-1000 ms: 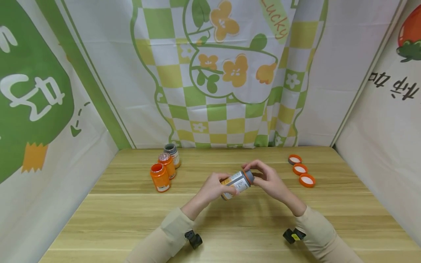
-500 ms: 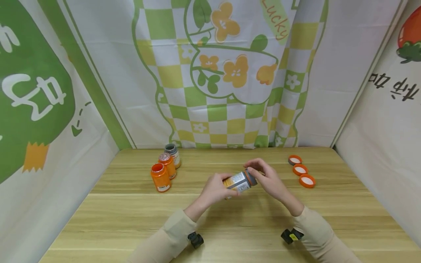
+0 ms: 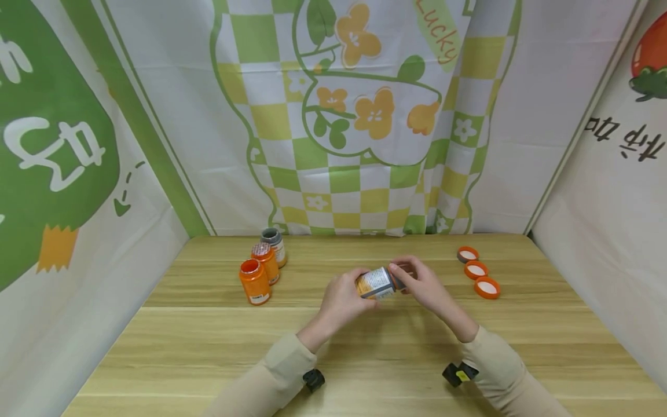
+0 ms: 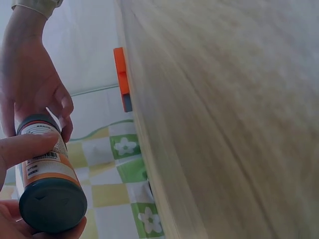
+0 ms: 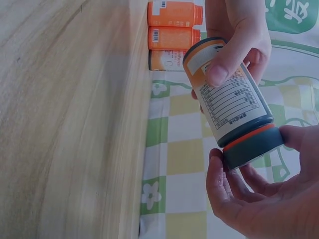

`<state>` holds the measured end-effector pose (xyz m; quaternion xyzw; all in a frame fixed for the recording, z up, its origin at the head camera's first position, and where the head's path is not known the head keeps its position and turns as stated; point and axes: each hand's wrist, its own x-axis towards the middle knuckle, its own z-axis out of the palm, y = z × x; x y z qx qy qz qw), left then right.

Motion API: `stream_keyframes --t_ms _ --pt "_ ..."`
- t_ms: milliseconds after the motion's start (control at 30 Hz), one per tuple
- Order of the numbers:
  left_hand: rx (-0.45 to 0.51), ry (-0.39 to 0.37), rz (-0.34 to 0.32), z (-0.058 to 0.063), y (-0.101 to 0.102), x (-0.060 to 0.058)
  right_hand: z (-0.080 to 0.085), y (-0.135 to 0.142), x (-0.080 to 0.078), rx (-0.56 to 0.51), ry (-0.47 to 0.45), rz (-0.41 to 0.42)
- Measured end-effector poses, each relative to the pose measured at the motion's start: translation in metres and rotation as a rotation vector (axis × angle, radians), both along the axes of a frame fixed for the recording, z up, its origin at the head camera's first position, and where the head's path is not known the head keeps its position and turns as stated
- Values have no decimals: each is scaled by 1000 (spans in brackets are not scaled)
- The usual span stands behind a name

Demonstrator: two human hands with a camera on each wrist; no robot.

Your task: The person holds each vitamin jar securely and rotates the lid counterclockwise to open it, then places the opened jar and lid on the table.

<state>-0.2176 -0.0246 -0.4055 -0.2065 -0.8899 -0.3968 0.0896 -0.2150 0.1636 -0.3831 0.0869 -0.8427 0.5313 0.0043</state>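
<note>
My left hand [image 3: 341, 298] grips the body of a pill bottle [image 3: 376, 282] with a white, orange and grey label, holding it tilted above the table. In the right wrist view the thumb of that hand lies across the label of the bottle [image 5: 234, 99]. My right hand [image 3: 424, 284] pinches the bottle's grey cap [image 5: 253, 145] between thumb and fingers. An orange ring shows between cap and body, and the cap sits on the neck. From the left wrist view, the dark base of the bottle [image 4: 53, 204] faces the camera.
At the back left stand two orange bottles [image 3: 255, 284] and a grey-white bottle [image 3: 278, 250], all uncapped; one orange mouth has a silvery covering. Several orange-rimmed caps [image 3: 487, 287] lie in a row at the back right of the wooden table [image 3: 208, 347]. Printed curtains [image 3: 344, 179] hang behind.
My right fingers have shifted around the cap and closed on it again. The bottle has rolled slightly in my left hand, so more of its white label shows.
</note>
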Motion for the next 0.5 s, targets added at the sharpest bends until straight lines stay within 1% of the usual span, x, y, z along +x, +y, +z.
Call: stream_keyframes --t_ms 167,367,500 --pt "-21 26 26 -1 0 0 0 0 -1 -11 -10 10" --pt "5 18 10 -1 -1 -1 -1 1 0 -34 -4 32" --pt "34 -8 -7 -1 -3 -2 -2 2 -1 -42 15 53"
